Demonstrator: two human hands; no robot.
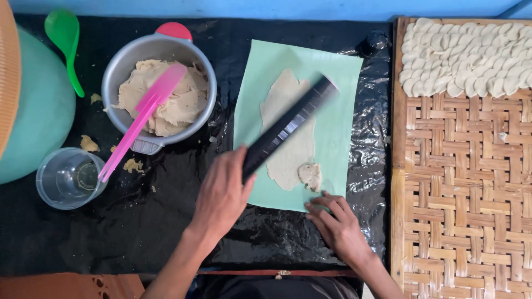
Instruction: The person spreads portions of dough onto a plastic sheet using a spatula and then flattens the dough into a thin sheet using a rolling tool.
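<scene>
My left hand (221, 191) grips one end of a long black roller (291, 123) that lies slantwise over a thin sheet of beige dough (299, 152). The dough is spread on a pale green mat (341, 111), with a small thicker lump of dough (311, 175) at its near right edge. My right hand (335, 221) presses its fingers flat on the near edge of the mat, just below that lump, and holds nothing.
A metal bowl (119, 63) of dough with a pink spatula (141, 113) stands at the left, beside a clear plastic cup (69, 178), a green spoon (65, 39) and a teal lid. A woven bamboo tray (460, 182) at the right carries several pale dough discs (468, 55).
</scene>
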